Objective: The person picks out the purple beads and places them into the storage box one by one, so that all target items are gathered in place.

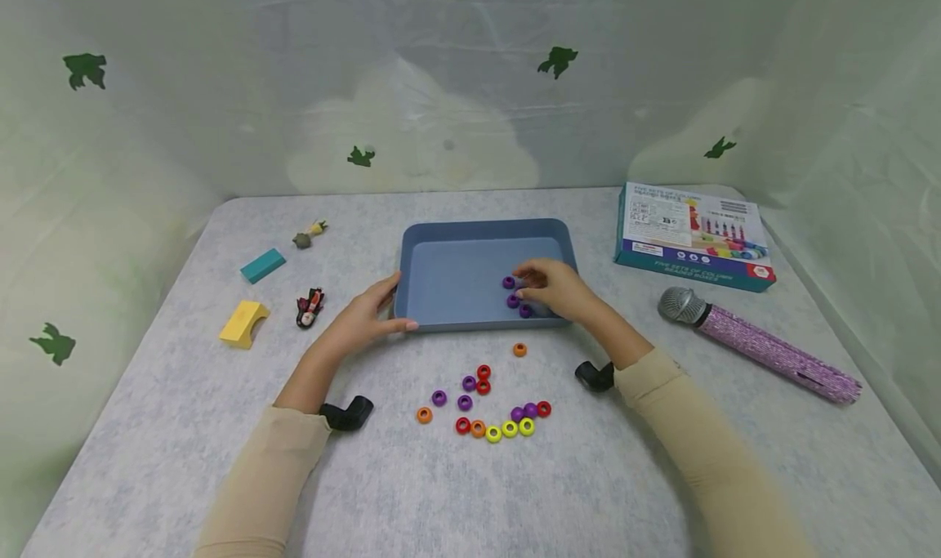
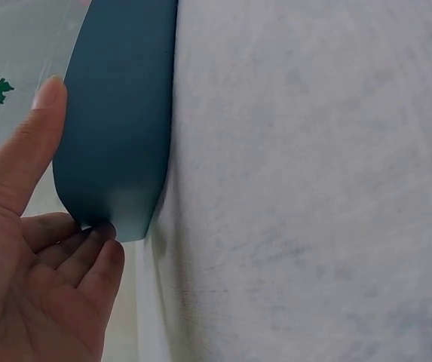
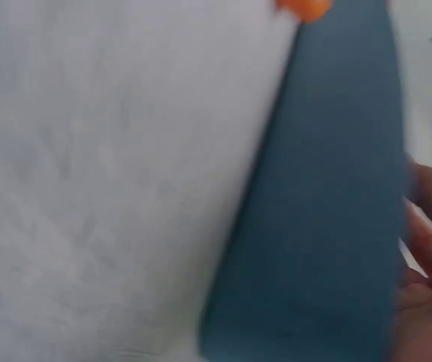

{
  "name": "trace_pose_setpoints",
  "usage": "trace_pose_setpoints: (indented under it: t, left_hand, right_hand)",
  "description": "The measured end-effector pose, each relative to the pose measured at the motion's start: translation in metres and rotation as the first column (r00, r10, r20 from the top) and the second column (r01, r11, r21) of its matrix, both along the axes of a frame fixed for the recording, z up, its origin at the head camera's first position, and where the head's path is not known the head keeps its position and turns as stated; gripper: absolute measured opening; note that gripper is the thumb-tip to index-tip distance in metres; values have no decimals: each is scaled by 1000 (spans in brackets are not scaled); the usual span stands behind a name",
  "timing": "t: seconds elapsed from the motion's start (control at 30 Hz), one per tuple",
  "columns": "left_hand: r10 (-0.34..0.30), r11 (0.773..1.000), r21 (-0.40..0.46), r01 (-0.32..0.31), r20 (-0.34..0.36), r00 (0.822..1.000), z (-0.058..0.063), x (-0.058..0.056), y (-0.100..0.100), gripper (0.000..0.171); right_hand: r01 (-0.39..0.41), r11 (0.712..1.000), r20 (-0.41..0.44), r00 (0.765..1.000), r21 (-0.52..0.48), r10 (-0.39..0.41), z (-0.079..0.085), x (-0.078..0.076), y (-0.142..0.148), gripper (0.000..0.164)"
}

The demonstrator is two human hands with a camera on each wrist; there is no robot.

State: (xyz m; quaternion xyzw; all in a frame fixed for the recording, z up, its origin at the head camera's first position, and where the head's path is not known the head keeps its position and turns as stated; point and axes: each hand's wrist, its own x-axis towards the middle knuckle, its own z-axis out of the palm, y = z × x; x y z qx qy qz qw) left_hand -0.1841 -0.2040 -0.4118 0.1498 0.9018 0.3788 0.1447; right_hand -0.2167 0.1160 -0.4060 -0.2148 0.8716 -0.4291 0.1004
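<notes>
A shallow blue-grey tray [image 1: 456, 288] lies on the table. My left hand [image 1: 365, 317] holds its near left corner, the thumb along the front rim and the fingers at the left side. In the left wrist view that hand [image 2: 50, 249] has its fingers bent against the corner of the tray [image 2: 117, 113]. Three purple beads [image 1: 513, 301] lie inside the tray at the right. Just beside them is my right hand [image 1: 556, 288], thumb and fingers apart, with no bead visible between them. The tray wall [image 3: 314, 196] hides part of this hand in the blurred right wrist view.
In front of the tray lie several loose beads, among them red [image 1: 462, 426], yellow [image 1: 510, 429], orange [image 1: 424, 415] and purple [image 1: 439, 398]. A boxed set [image 1: 691, 235] and a glittery microphone [image 1: 764, 345] are on the right. Blocks [image 1: 245, 323] and small figures [image 1: 309, 308] are at the left.
</notes>
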Motion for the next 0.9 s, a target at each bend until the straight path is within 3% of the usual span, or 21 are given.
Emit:
trace_pose_setpoints:
  t: [0.13,0.27,0.53,0.7,0.9]
  left_hand:
    - [0,1000,1,0,4,1000,0,0,0,94]
    - [4,1000,0,-4,3,1000,0,0,0,94]
    - [-7,1000,10,7,-3,1000,-1,0,2,94]
    - [-3,1000,12,3,-7,1000,-1,-1,2,94]
    - [2,1000,5,-2,-6,1000,-1,0,1,94]
  right_hand:
    - [-77,988,-60,996,-132,69,13,23,2,38]
    - [-185,961,-85,982,-204,170,18,50,4,40]
    - [-289,939,50,952,-185,302,5,94,11,37]
    - [-302,943,156,934,-142,322,3,114,14,29]
    - [-360,931,92,927,-55,364,-16,118,17,19]
